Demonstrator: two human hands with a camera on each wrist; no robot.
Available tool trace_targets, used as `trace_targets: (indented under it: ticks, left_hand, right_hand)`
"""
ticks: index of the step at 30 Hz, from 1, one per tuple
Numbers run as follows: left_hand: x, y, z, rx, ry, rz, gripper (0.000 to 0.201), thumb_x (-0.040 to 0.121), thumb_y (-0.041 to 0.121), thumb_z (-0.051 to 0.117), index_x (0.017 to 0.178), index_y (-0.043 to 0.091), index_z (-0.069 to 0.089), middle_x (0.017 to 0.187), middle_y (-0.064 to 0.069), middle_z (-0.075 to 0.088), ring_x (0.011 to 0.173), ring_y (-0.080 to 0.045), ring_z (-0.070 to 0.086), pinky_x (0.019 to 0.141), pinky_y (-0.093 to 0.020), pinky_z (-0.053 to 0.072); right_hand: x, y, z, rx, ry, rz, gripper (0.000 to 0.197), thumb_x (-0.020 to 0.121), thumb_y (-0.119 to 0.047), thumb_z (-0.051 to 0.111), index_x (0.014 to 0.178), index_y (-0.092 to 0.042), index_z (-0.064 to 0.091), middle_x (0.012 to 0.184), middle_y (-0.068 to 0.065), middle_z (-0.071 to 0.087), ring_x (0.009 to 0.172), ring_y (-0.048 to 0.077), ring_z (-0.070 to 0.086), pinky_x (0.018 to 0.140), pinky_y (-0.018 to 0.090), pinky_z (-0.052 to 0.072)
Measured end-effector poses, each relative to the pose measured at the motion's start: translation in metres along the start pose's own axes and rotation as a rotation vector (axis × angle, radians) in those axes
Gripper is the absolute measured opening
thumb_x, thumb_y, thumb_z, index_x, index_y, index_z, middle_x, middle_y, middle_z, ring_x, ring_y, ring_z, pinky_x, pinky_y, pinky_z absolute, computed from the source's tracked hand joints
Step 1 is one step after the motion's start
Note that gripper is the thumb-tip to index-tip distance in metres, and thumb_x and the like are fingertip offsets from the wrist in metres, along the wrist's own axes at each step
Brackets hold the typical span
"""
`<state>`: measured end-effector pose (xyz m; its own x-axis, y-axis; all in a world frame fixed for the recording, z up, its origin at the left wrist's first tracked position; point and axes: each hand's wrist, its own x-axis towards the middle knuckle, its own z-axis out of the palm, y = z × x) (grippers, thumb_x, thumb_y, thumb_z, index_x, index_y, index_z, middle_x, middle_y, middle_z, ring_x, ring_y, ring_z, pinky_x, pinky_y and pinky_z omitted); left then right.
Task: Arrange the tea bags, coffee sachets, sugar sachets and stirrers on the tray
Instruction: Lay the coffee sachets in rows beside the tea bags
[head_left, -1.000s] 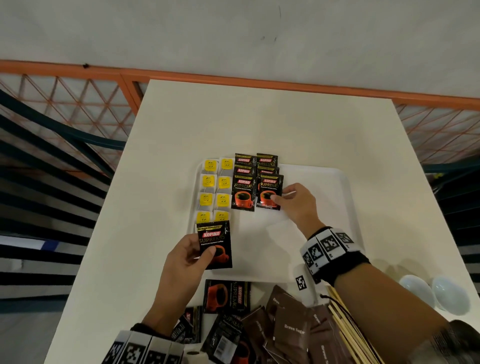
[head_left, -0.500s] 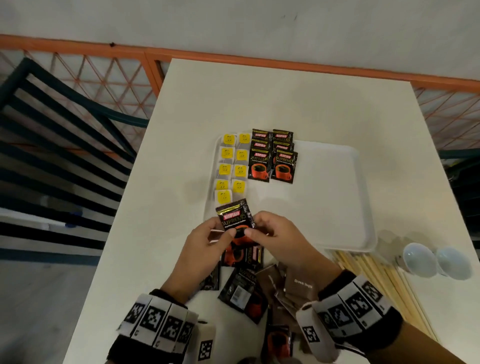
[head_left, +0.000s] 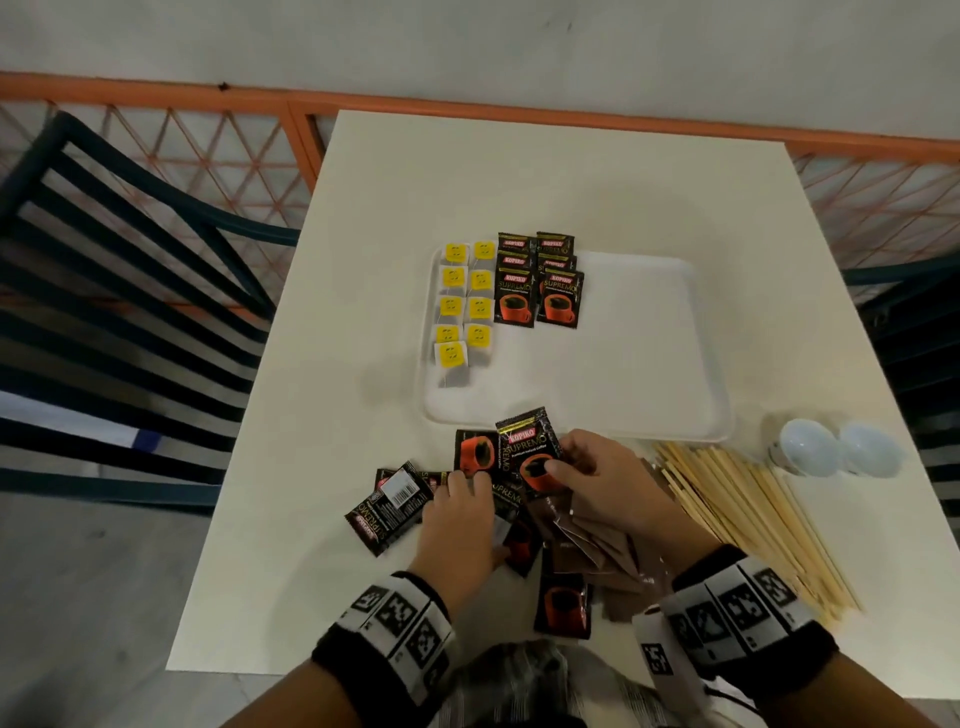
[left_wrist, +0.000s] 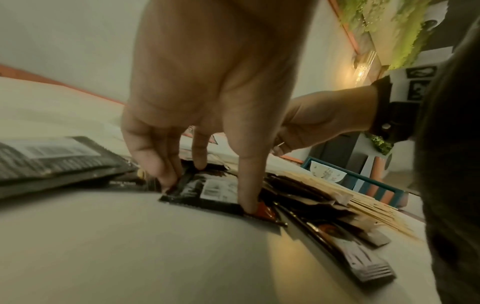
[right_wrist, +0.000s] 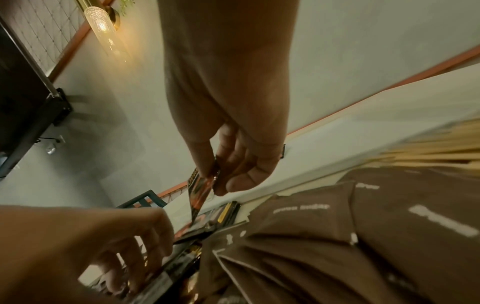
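Note:
A white tray (head_left: 717, 364) holds two columns of yellow-tagged tea bags (head_left: 465, 306) at its left, with overlapping rows of black coffee sachets (head_left: 540, 280) beside them. Just in front of the tray's near rim, my right hand (head_left: 587, 478) (right_wrist: 221, 174) pinches one coffee sachet (head_left: 530, 452) by its lower edge. My left hand (head_left: 457, 514) (left_wrist: 207, 191) is down on the loose coffee sachets (head_left: 389, 504), with thumb and fingertips pinching a face-down sachet (left_wrist: 215, 191) that lies on the table. Brown sugar sachets (head_left: 592, 551) (right_wrist: 337, 226) are heaped under my right wrist. Wooden stirrers (head_left: 753, 519) fan out to the right.
Two white rounded cups (head_left: 810, 452) stand right of the tray's near corner. A dark slatted chair (head_left: 130, 291) is beside the table's left edge, and an orange railing (head_left: 156, 93) runs behind. The tray's right half is bare.
The held coffee sachet passed from my left hand to my right. Both hands drew back from the tray to the pile, and my left hand dropped onto the loose sachets.

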<state>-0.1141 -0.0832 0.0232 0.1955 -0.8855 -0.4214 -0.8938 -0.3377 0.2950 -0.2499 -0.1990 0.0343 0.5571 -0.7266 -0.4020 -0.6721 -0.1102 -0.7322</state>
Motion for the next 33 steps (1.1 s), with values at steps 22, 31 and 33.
trace_targets:
  ticks: [22,31,33]
  left_hand:
    - [0.002,-0.056,-0.041,-1.018,0.024,0.029,0.021,0.081,0.011,0.068,0.099,0.02,0.063,0.1,-0.005,0.071,0.098,-0.017,0.065,0.09,-0.03,0.049]
    - [0.001,-0.095,-0.025,-0.039,-0.102,-0.049,0.074,0.071,0.031,0.075,0.133,0.023,0.035,0.13,0.001,0.041,0.12,-0.021,0.039,0.097,-0.035,0.03]
    - [-0.001,-0.094,-0.021,-0.049,-0.121,-0.081,0.069,0.068,0.033,0.076,0.125,0.021,0.039,0.126,0.001,0.044,0.117,-0.021,0.038,0.094,-0.033,0.028]
  right_hand:
    - [-0.002,-0.032,0.021,0.858,-0.105,0.124,0.019,0.086,0.0,0.058,0.103,-0.002,0.05,0.097,0.017,0.069,0.083,0.025,0.07,0.069,0.034,0.059]
    - [0.005,-0.008,0.009,0.725,-0.02,0.157,0.021,0.089,0.001,0.053,0.108,-0.002,0.06,0.097,0.013,0.069,0.082,0.02,0.07,0.07,0.031,0.059]
    - [0.004,-0.006,0.011,0.708,-0.022,0.172,0.018,0.089,-0.001,0.054,0.105,-0.005,0.062,0.098,0.014,0.069,0.083,0.02,0.07,0.069,0.03,0.059]
